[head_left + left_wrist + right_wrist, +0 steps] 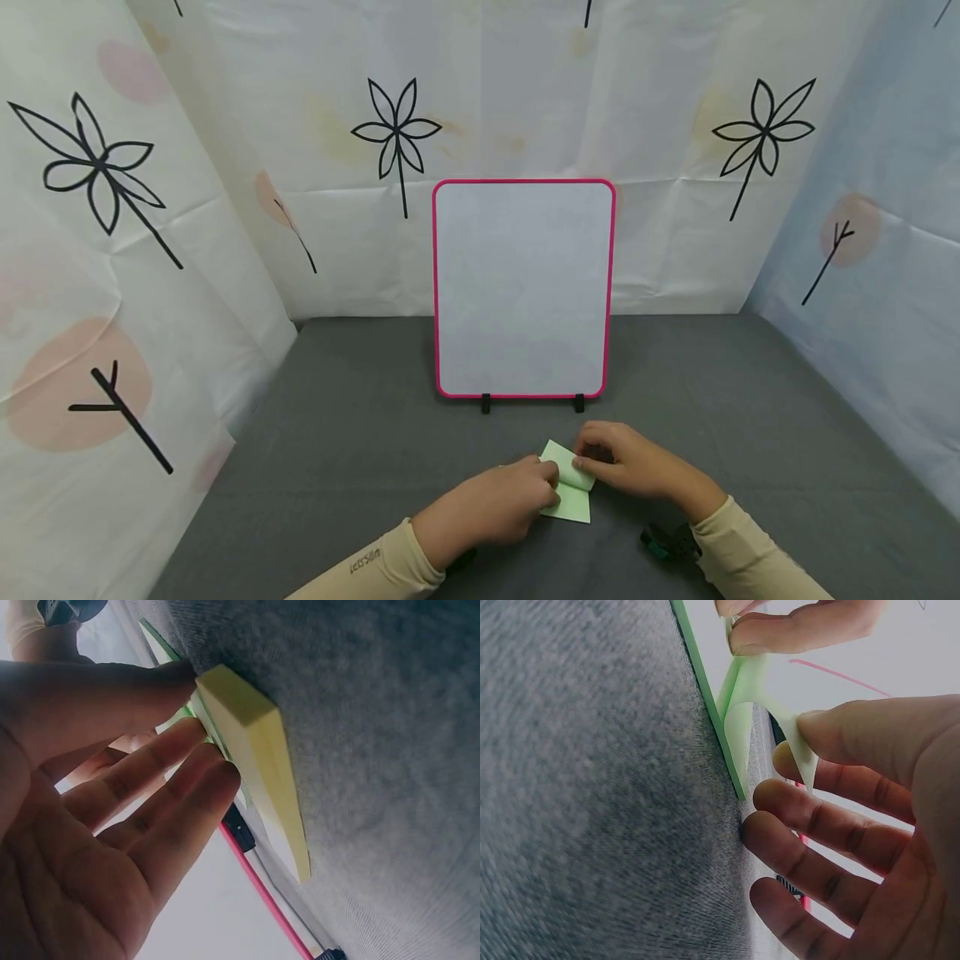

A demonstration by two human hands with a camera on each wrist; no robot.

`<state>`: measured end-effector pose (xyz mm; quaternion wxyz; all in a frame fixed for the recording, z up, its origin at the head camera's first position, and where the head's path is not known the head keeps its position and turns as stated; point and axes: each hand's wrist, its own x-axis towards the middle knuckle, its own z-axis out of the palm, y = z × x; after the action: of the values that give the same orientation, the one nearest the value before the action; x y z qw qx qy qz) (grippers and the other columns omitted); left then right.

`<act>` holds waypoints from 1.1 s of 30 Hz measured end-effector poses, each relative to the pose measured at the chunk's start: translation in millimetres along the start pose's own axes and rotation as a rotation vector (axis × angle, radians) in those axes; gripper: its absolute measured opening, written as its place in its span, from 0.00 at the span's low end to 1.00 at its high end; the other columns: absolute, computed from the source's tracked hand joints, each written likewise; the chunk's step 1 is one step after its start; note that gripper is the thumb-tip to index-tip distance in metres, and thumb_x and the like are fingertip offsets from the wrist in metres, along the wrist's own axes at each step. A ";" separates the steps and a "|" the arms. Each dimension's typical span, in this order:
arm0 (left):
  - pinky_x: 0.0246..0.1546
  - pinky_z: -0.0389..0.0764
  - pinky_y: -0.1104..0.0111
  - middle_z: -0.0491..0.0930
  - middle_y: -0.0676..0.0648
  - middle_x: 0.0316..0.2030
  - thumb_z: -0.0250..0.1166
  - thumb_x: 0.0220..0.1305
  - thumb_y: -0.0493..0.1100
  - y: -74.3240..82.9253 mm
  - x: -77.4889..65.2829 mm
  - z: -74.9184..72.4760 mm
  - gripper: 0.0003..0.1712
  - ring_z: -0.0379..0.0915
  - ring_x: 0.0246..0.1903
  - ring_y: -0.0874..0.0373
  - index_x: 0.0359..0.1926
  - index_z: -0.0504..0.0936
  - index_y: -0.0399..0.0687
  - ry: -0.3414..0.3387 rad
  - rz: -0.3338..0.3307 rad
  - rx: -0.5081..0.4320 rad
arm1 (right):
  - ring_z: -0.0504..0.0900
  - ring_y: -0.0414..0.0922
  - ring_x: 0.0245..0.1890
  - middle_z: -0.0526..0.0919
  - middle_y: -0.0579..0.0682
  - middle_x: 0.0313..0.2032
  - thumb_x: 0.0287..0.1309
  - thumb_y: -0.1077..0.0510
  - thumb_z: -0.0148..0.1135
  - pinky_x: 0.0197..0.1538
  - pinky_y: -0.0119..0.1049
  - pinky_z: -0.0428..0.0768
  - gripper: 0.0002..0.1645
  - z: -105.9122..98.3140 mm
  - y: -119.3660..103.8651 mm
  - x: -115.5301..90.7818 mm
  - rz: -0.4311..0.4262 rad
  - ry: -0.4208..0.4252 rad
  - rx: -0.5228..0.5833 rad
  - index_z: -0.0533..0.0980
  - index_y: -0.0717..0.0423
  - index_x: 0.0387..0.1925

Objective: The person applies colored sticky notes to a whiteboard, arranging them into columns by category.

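Observation:
A pad of pale green sticky notes [572, 507] lies on the grey cloth in front of the board. My left hand [498, 500] holds the pad at its left side, thumb and fingertips on it. With thumb and index finger, my right hand [637, 460] pinches the edge of the top sticky note [801, 746], which curls up off the pad. The right hand's other fingers are spread below it in the right wrist view. A thick yellow block of notes [259, 750] shows by the left fingertips in the left wrist view; the left hand hides it in the head view.
A white board [525, 287] with a pink frame stands upright on two black feet behind the hands. A small dark object with a green part [660, 543] is beside the right wrist. Patterned cloth walls [480, 100] close off the back and sides.

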<state>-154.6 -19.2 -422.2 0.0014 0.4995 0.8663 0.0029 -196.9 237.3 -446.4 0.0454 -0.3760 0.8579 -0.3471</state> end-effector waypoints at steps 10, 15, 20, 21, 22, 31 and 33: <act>0.36 0.67 0.80 0.78 0.57 0.42 0.69 0.68 0.34 0.9 2.7 3.1 0.12 0.67 0.35 0.66 0.38 0.91 0.58 0.010 0.042 -0.010 | 0.74 0.29 0.32 0.79 0.37 0.34 0.74 0.57 0.65 0.35 0.29 0.77 0.04 0.7 1.0 -0.1 -0.008 0.013 0.002 0.81 0.44 0.39; 0.42 0.71 0.78 0.80 0.57 0.41 0.71 0.62 0.30 -1.2 5.3 6.0 0.17 0.70 0.34 0.67 0.41 0.93 0.59 0.050 0.101 -0.008 | 0.74 0.30 0.33 0.80 0.37 0.35 0.74 0.57 0.65 0.36 0.30 0.77 0.04 -0.3 0.5 -0.2 0.000 0.002 0.009 0.81 0.44 0.40; 0.47 0.74 0.77 0.83 0.57 0.42 0.71 0.60 0.28 -2.6 7.8 7.2 0.21 0.74 0.38 0.68 0.44 0.94 0.59 0.049 0.130 -0.034 | 0.74 0.30 0.32 0.80 0.38 0.35 0.74 0.59 0.65 0.36 0.30 0.77 0.05 -0.9 0.1 0.3 0.004 -0.001 0.014 0.81 0.43 0.40; 0.48 0.74 0.76 0.83 0.57 0.42 0.71 0.60 0.28 -2.8 8.2 7.5 0.21 0.75 0.38 0.68 0.44 0.94 0.59 0.044 0.128 -0.040 | 0.74 0.30 0.32 0.80 0.38 0.35 0.74 0.58 0.66 0.36 0.30 0.77 0.05 -0.9 0.1 0.2 0.004 -0.001 0.013 0.81 0.43 0.40; 0.48 0.74 0.76 0.83 0.57 0.42 0.70 0.60 0.27 -3.0 8.3 7.7 0.21 0.75 0.39 0.68 0.45 0.94 0.59 0.042 0.128 -0.042 | 0.74 0.30 0.32 0.80 0.38 0.35 0.74 0.58 0.66 0.36 0.30 0.77 0.05 -0.9 0.1 0.2 0.006 -0.002 0.012 0.82 0.43 0.40; 0.47 0.73 0.77 0.84 0.57 0.43 0.70 0.61 0.27 -3.0 7.8 7.2 0.21 0.75 0.39 0.68 0.44 0.94 0.59 0.027 0.115 -0.062 | 0.75 0.29 0.35 0.81 0.39 0.36 0.74 0.59 0.65 0.37 0.31 0.78 0.04 -0.8 1.8 0.5 -0.029 0.013 0.001 0.81 0.47 0.39; 0.46 0.72 0.78 0.84 0.57 0.44 0.70 0.61 0.27 -2.8 7.9 7.2 0.21 0.75 0.39 0.67 0.44 0.94 0.60 0.025 0.108 -0.068 | 0.75 0.29 0.35 0.81 0.38 0.36 0.74 0.59 0.65 0.38 0.31 0.78 0.04 -1.0 2.0 0.5 -0.028 0.017 -0.001 0.81 0.47 0.39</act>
<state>-161.0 -13.7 -429.5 0.0073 0.5451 0.8374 0.0389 -198.8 238.4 -446.7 0.0330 -0.3853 0.8531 -0.3502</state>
